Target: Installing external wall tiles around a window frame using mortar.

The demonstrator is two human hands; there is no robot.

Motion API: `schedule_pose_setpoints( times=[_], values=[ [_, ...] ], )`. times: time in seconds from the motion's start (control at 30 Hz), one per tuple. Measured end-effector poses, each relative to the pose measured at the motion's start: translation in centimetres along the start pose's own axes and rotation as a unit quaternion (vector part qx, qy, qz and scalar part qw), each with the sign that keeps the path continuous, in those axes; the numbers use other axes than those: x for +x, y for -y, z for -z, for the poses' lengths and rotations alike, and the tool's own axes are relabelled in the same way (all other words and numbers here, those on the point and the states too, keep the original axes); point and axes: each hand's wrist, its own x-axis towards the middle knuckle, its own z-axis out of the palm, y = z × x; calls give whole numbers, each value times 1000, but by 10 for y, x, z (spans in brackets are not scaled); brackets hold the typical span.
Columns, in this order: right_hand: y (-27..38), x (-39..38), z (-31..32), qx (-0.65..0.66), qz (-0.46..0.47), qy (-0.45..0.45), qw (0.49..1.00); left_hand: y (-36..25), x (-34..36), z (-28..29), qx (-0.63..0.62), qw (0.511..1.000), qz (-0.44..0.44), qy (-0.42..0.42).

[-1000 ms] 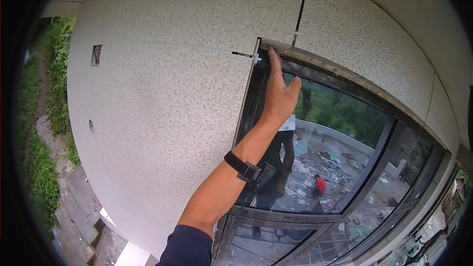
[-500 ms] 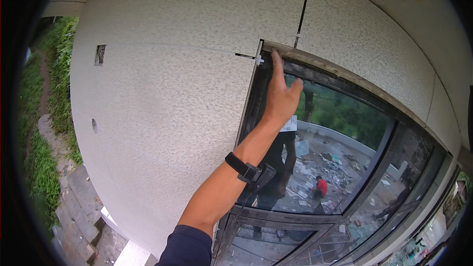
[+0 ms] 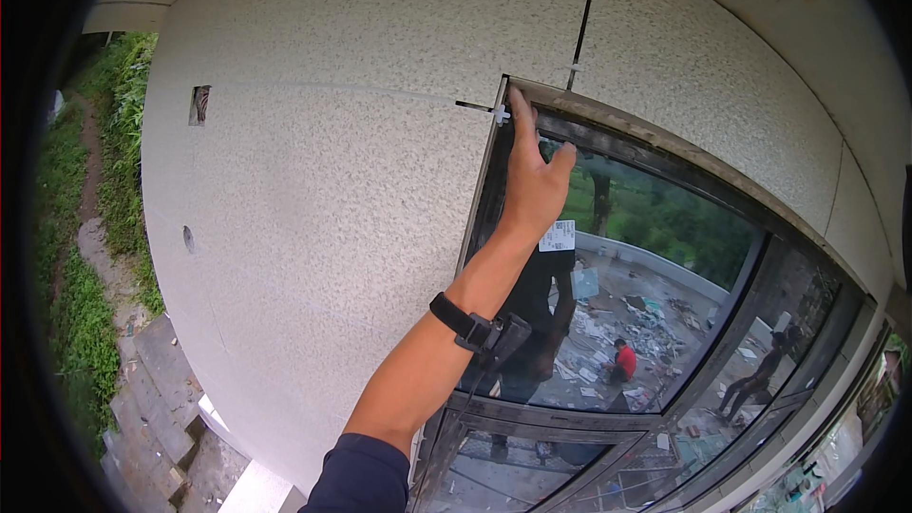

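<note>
Touching rough beige edging [image 3: 579,104] above black window frame [image 3: 608,139]: left hand [image 3: 534,180] unclenched, thumb spread.

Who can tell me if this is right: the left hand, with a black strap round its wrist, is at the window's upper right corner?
Not quite: the corner is wrong. The head view shows the left hand, black strap round its wrist, at the window's upper left corner.

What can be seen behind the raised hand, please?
Behind the left hand, the dark window frame and glass show around it; the part it covers cannot be seen.
</note>
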Motion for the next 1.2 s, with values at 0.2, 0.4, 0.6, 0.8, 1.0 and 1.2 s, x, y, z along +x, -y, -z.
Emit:
schedule_pose_setpoints(
  times=[0.2, 0.4, 0.6, 0.8, 1.0, 1.2],
  values=[
    [-3, -4, 0, 44, -17, 14, 999, -11, -19, 2, -17, 999, 25, 14],
    [-49, -13, -13, 77, -31, 11, 996, -26, -129, 8, -85, 958, 191, 198],
    [-97, -31, -11, -41, 25, 23, 999, -42, -284, 55, 34, 781, 432, 450],
    [-236, -64, -65, -11, 25, 64, 998, -56, -467, 122, 246, 536, 552, 589],
    [-347, -137, -122, -51, 42, -54, 996, -120, -610, 202, 311, 387, 687, 531],
    [-386, -168, -127, -222, 190, -150, 944, -191, -732, 235, 363, 449, 746, 331]
  ],
)
